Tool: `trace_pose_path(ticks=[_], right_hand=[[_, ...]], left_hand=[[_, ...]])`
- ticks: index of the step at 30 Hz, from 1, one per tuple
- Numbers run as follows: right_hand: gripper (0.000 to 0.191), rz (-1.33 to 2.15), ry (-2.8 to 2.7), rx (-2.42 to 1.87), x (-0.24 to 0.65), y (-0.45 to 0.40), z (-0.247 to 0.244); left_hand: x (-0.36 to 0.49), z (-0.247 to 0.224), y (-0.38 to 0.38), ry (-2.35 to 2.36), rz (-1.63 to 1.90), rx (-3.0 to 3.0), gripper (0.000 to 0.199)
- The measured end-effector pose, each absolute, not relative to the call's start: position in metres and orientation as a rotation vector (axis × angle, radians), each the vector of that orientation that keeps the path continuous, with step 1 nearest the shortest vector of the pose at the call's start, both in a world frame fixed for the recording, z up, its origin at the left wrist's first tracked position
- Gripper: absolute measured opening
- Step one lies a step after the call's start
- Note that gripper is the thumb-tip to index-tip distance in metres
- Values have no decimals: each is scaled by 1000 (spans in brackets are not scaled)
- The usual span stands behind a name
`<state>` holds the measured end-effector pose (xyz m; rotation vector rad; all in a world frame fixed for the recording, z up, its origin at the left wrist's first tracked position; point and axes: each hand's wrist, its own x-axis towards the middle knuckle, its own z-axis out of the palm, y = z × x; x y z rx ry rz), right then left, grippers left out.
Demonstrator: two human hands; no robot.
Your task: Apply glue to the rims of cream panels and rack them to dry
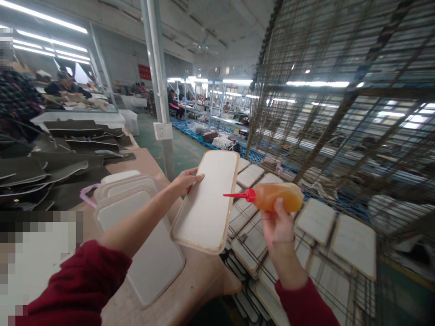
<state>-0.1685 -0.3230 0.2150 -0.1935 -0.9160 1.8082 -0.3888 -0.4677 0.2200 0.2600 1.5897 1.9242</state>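
Note:
My left hand [188, 180] grips the left edge of a white rounded panel with a tan rim [212, 199], thumb on its face, holding it tilted above the table. In my right hand [280, 222] is a squeeze bottle [280, 196] of amber liquid, lying sideways. Its red nozzle points left, over the panel's right part; whether the tip touches the surface I cannot tell. Under my left forearm lies a stack of similar white panels [152, 258] on the table.
Wire racks holding several white panels [316, 219] stand low on the right, with raised wire mesh racks [340, 90] above them. Dark cut pieces [78, 140] are heaped at left. A pole with a socket box [163, 131] rises beyond the table [149, 158]. Other people sit farther back.

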Motion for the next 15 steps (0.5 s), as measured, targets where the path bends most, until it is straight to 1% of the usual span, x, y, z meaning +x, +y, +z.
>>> trace_pose_path(ticks=[3, 6, 10, 12, 15], right_hand=[[38, 1693, -948, -128, -191, -302, 222], [47, 1583, -966, -140, -201, -286, 221], [52, 1547, -982, -146, -201, -273, 215], [51, 1541, -981, -158, -196, -272, 210], [51, 1547, -996, -190, -182, -282, 193]], left_hand=[[-375, 220, -463, 1588, 1909, 326, 81], [-365, 220, -464, 1524, 1867, 443, 77], [-359, 222, -471, 1390, 1802, 559, 70], [-357, 224, -475, 1341, 1765, 623, 73], [-358, 224, -480, 1318, 1726, 654, 83]])
